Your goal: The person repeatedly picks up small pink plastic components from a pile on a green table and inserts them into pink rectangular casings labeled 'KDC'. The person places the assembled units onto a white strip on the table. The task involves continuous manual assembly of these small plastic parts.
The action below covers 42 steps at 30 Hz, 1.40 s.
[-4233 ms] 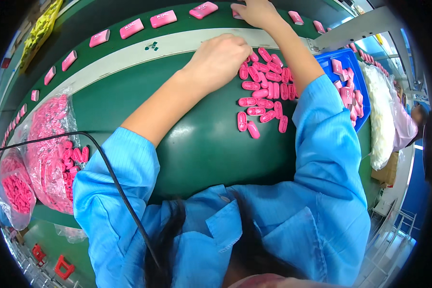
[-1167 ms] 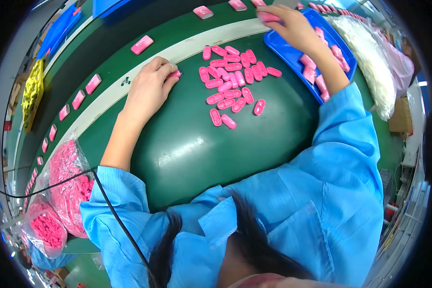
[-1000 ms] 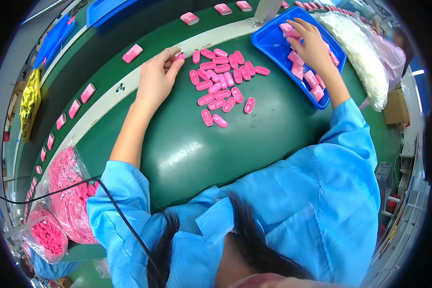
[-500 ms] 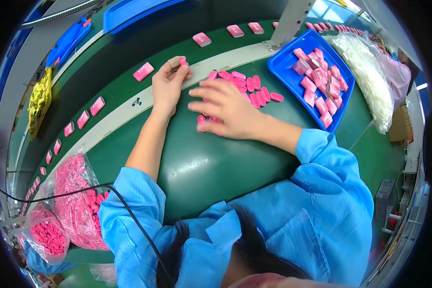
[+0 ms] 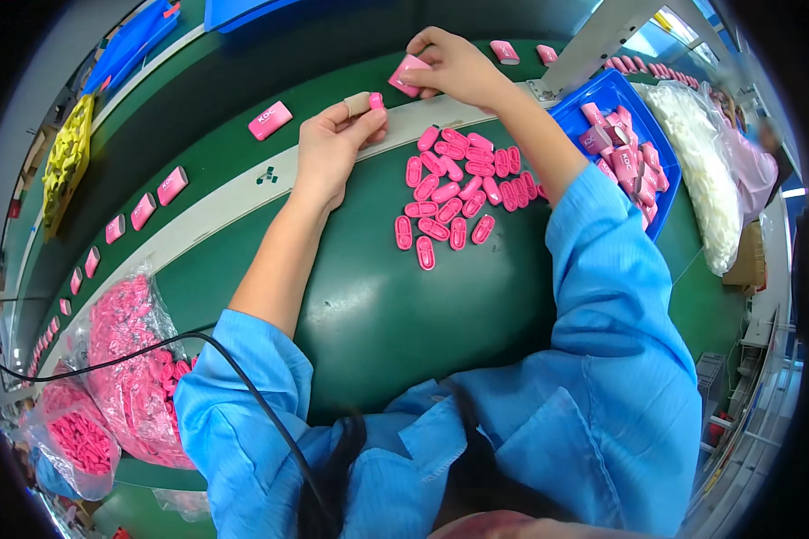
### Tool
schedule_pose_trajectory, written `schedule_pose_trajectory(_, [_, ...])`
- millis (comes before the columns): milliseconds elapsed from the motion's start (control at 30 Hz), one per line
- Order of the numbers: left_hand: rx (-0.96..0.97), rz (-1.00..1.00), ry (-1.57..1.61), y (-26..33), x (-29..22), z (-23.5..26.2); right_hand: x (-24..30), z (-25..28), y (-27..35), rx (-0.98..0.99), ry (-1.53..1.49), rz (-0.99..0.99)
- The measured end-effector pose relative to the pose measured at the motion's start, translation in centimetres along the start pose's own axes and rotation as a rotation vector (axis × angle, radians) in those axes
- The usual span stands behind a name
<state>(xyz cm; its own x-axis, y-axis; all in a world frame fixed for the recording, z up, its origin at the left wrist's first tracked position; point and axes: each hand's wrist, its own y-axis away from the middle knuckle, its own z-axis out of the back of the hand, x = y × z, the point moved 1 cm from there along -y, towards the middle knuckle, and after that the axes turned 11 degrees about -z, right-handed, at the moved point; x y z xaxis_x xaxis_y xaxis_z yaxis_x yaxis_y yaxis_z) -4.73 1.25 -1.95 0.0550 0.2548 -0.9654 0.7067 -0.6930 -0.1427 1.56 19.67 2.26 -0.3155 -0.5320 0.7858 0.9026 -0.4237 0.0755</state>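
My left hand [image 5: 325, 153] pinches a small pink oval cap [image 5: 376, 101] between thumb and forefinger; a tan cover wraps one finger. Just right of it, over the belt's near edge, my right hand [image 5: 458, 70] grips a flat pink case [image 5: 408, 75] with white print. Several pink oval caps [image 5: 448, 211] lie loose on the green table [image 5: 360, 314] below both hands, some showing their hollow side. Another pink case [image 5: 270, 120] rests on the dark green belt [image 5: 216, 148], left of my left hand.
A blue tray [image 5: 565, 115] of pink cases stands right of my right forearm, beside a metal post [image 5: 593, 45]. Beyond it lies a bag of white pieces [image 5: 697, 180]. Bags of pink parts [image 5: 126, 350] sit at left, with a black cable [image 5: 243, 382] crossing them.
My right hand has moved from over the loose caps up to the belt and taken hold of a pink case. My left hand, still pinching the cap, has shifted slightly right.
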Motion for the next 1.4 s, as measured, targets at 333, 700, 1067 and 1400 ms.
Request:
schedule_pose_trajectory(333, [-0.022,-0.007,-0.016,0.5,-0.9,-0.5,-1.2,-2.3,5.2,0.171,-0.570,-0.033])
schedule_pose_trajectory(700, [-0.063,-0.110,-0.092,1.1,-1.0,-1.3,-1.2,-2.6,5.3,0.147,-0.692,-0.047])
schedule_pose_trajectory(1067, [0.045,-0.252,-0.405,1.0,-1.7,-0.7,-2.1,-2.4,5.3,0.151,-0.632,0.039])
schedule_pose_trajectory(1400, [0.000,-0.296,-0.612,1.6,-1.9,-1.1,-2.0,-2.6,5.4,0.114,-0.604,0.055])
